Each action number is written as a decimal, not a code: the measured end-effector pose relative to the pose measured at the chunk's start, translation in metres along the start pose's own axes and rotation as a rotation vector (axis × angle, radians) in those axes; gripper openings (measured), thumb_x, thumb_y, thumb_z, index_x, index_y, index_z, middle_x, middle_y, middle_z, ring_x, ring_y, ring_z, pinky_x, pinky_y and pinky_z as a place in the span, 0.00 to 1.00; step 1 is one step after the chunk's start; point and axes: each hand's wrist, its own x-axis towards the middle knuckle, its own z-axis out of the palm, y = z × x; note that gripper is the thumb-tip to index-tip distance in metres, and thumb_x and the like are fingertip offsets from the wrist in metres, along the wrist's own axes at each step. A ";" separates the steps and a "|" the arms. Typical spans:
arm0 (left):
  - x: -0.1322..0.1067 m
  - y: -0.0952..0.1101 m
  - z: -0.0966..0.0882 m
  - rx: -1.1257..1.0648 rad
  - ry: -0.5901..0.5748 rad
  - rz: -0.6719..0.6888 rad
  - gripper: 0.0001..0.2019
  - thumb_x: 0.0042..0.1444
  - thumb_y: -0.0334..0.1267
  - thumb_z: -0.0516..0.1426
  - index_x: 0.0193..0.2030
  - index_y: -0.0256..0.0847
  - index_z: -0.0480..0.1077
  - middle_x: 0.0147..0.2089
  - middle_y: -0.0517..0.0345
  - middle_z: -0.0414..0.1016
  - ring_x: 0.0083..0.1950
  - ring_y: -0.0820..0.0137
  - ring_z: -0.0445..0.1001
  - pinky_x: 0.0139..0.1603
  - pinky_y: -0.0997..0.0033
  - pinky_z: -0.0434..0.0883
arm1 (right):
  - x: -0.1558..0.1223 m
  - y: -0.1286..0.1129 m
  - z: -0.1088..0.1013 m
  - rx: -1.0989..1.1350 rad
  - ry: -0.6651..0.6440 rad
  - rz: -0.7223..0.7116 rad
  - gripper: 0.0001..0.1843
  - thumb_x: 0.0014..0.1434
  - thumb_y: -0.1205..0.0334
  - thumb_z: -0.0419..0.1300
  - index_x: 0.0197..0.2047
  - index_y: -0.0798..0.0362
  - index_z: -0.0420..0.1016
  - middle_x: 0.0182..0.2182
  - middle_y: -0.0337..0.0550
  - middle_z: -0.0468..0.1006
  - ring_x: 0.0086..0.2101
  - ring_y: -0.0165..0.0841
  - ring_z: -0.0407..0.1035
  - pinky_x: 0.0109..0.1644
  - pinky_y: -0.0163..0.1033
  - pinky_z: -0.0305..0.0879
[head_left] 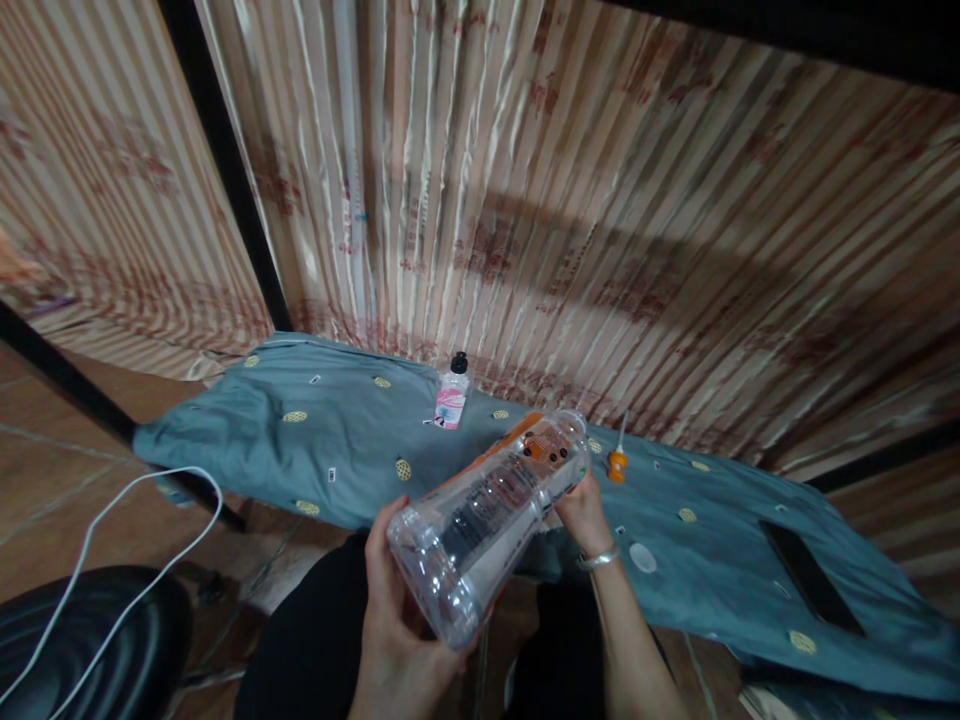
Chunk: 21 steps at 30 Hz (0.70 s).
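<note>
A large clear plastic bottle with an orange and white label lies tilted between my two hands, its neck away from me to the upper right. My left hand grips the base end. Near the neck, my right hand wraps round the far side, its fingers partly hidden behind the bottle. A small bottle with a pink label and black cap stands upright on the cloth beyond. To the right of the big bottle's neck is an orange-handled tool with a thin pale shaft.
A blue-green cloth with pineapple prints covers the low surface. On it lie a white round disc and a dark phone. Striped curtains hang behind. A black stool and a white cable are at left.
</note>
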 end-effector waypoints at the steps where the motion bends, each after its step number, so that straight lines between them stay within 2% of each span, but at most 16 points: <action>1: 0.000 0.000 0.000 0.000 -0.001 0.000 0.50 0.40 0.50 0.76 0.69 0.51 0.59 0.53 0.53 0.78 0.51 0.52 0.83 0.45 0.56 0.84 | 0.000 0.001 0.000 -0.001 -0.002 0.002 0.41 0.49 0.47 0.76 0.62 0.51 0.72 0.51 0.52 0.85 0.50 0.49 0.81 0.57 0.56 0.79; 4: 0.001 0.002 0.001 0.000 0.009 -0.004 0.51 0.38 0.51 0.76 0.68 0.49 0.59 0.54 0.51 0.78 0.54 0.49 0.82 0.46 0.56 0.84 | 0.000 -0.001 0.001 0.014 0.003 0.001 0.41 0.49 0.48 0.76 0.63 0.52 0.71 0.50 0.53 0.86 0.50 0.49 0.81 0.58 0.56 0.79; 9: 0.000 0.002 0.002 0.001 0.015 -0.001 0.51 0.39 0.52 0.76 0.69 0.49 0.59 0.55 0.50 0.78 0.48 0.53 0.84 0.37 0.62 0.83 | 0.000 -0.005 0.000 0.043 0.006 0.006 0.42 0.47 0.51 0.78 0.63 0.52 0.72 0.49 0.52 0.86 0.51 0.51 0.81 0.58 0.58 0.79; 14: 0.001 -0.002 0.002 0.034 0.012 0.066 0.50 0.41 0.54 0.76 0.68 0.48 0.60 0.53 0.51 0.78 0.55 0.48 0.82 0.51 0.51 0.83 | 0.001 -0.004 0.001 0.039 -0.004 -0.011 0.40 0.49 0.50 0.76 0.63 0.53 0.72 0.51 0.53 0.86 0.53 0.51 0.80 0.59 0.57 0.78; 17: 0.000 -0.001 0.003 0.014 0.019 0.058 0.49 0.41 0.53 0.76 0.68 0.50 0.61 0.55 0.51 0.78 0.56 0.49 0.82 0.55 0.50 0.81 | 0.001 -0.002 0.001 0.054 -0.001 0.006 0.40 0.50 0.49 0.75 0.62 0.52 0.73 0.52 0.52 0.85 0.53 0.51 0.81 0.59 0.58 0.78; 21: -0.001 0.002 0.003 0.009 0.017 0.018 0.50 0.40 0.52 0.76 0.69 0.50 0.59 0.58 0.50 0.77 0.53 0.50 0.83 0.45 0.56 0.84 | 0.000 0.000 0.001 0.061 0.009 0.022 0.42 0.46 0.51 0.77 0.61 0.53 0.72 0.52 0.53 0.85 0.52 0.50 0.81 0.60 0.58 0.77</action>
